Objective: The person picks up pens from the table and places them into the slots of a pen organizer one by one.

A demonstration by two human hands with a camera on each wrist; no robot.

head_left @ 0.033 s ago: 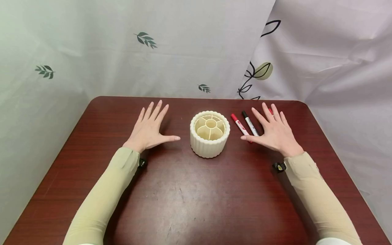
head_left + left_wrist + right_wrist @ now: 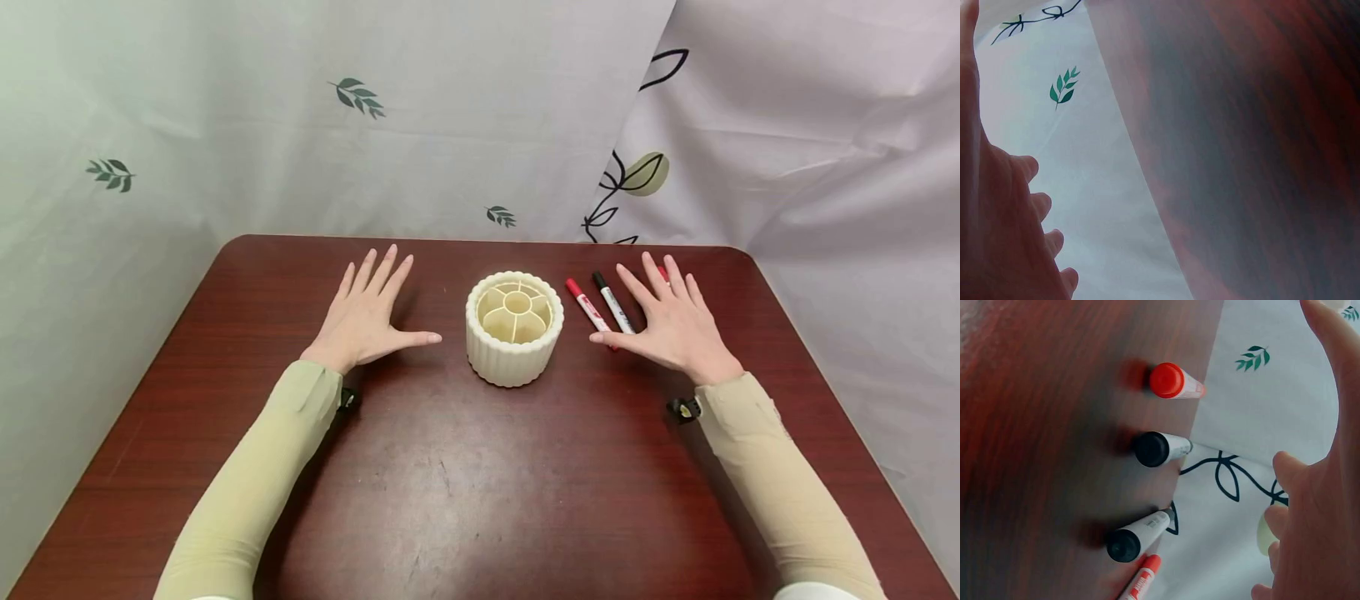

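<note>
Cream compartment holder (image 2: 514, 360), upright on table (image 2: 450, 492), between left hand (image 2: 366, 323) and right hand (image 2: 681, 327), apart from both. With fingers splayed wide on each, gripping nothing. Four markers (image 2: 1152, 450) near right hand. No visible change since previous instant; handling apparently not yet begun.

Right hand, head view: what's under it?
Partly showing: a white red-capped marker, a white black-capped marker and a red tip between the fingers. Fully covered: a second white black-ended marker, which only the right-wrist view shows.
</note>
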